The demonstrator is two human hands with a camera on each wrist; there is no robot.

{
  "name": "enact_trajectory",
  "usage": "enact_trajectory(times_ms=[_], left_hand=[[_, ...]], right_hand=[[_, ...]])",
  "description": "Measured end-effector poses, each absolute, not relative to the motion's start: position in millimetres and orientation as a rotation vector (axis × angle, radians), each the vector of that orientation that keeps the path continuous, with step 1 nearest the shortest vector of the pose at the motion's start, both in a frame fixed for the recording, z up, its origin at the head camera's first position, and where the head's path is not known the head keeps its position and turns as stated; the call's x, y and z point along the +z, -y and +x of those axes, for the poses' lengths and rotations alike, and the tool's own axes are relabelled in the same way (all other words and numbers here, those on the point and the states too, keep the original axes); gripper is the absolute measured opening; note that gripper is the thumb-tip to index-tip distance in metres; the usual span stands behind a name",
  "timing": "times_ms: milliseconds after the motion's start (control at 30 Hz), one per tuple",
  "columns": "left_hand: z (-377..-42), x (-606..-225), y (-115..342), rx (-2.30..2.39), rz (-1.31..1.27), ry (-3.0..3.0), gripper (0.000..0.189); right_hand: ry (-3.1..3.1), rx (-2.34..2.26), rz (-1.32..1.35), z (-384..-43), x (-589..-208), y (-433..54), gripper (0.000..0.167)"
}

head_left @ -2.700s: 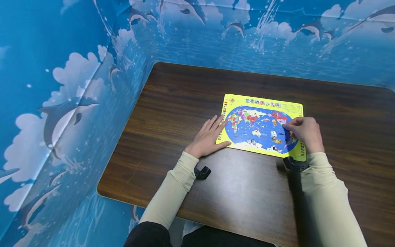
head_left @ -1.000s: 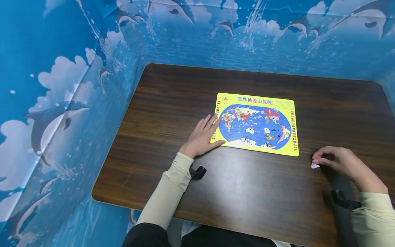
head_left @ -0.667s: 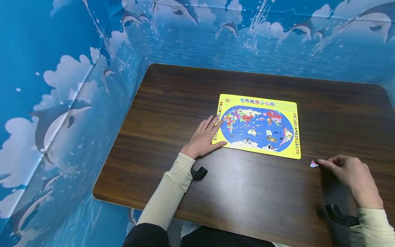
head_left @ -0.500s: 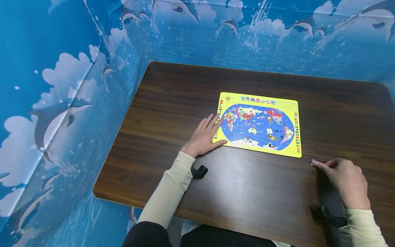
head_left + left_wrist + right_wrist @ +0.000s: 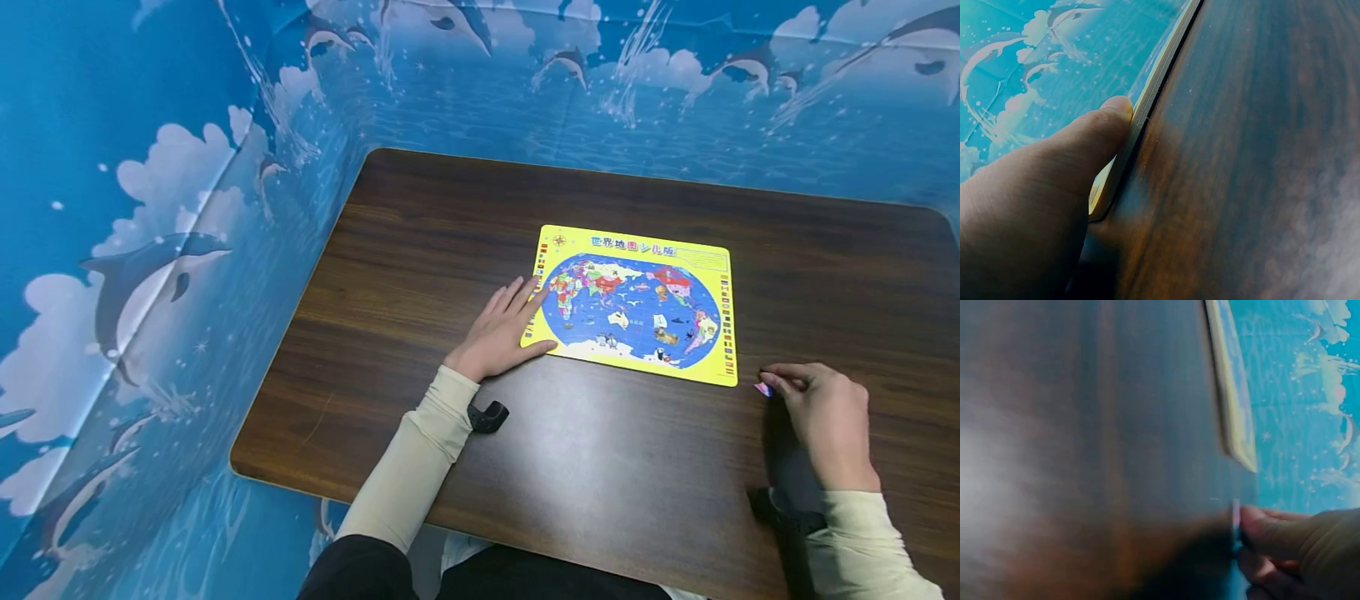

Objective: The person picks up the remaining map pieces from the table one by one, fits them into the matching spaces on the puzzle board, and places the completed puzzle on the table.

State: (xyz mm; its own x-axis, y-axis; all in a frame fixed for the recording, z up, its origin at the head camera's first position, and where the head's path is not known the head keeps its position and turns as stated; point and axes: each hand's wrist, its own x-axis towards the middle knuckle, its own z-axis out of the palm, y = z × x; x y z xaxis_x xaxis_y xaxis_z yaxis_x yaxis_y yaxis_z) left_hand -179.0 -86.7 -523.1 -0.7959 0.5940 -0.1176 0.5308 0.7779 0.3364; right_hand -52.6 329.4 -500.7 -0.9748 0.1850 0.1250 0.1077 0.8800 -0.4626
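A yellow-bordered children's world map puzzle board (image 5: 637, 304) lies flat on the table. My left hand (image 5: 495, 337) rests with spread, straight fingers on its left edge; in the left wrist view the thumb (image 5: 1094, 134) lies on the rim of the board (image 5: 1147, 94). Beyond the board's lower right corner, my right hand (image 5: 831, 421) pinches a small pink and blue puzzle piece (image 5: 763, 389) between thumb and fingertips, above the table. The right wrist view is blurred but shows the piece (image 5: 1235, 515) edge-on, apart from the board (image 5: 1238, 394).
The dark wood table (image 5: 420, 275) spreads out around the board. A blue dolphin-print curtain (image 5: 480, 100) hangs along its back and left sides. Black wrist straps (image 5: 489, 417) sit on both wrists, and the right arm casts a shadow on the table.
From the right part of the map, my right hand has moved right, off the board, with the small puzzle piece, then slightly back left. My left hand has stayed on the board.
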Motion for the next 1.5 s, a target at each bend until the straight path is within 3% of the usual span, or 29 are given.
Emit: enact_trajectory(times_ms=[267,467,767,900,1300,1500], left_hand=[[-179.5,-521.9,83.9,0.421,0.892,-2.742,0.089],[-181.1,-520.6,85.3,0.412,0.869,-2.745,0.089],[-181.2,-523.5,85.7,0.402,0.859,-2.743,0.089],[-181.6,-523.8,84.2,0.413,0.876,-2.739,0.089],[-183.7,-523.0,85.7,0.383,0.860,-2.746,0.090],[-182.3,-524.7,86.1,0.384,0.855,-2.749,0.090]], right_hand=[[2.922,0.698,-0.505,-40.0,-501.8,-323.3,0.037],[2.889,0.697,-0.602,-42.0,-504.9,-312.5,0.030],[2.819,0.740,-0.278,-49.5,-515.2,-314.6,0.010],[2.820,0.729,-0.234,-48.3,-513.2,-321.2,0.014],[2.885,0.807,-0.506,-44.1,-509.2,-322.5,0.028],[2.972,0.740,-0.190,-48.3,-507.5,-333.3,0.025]])
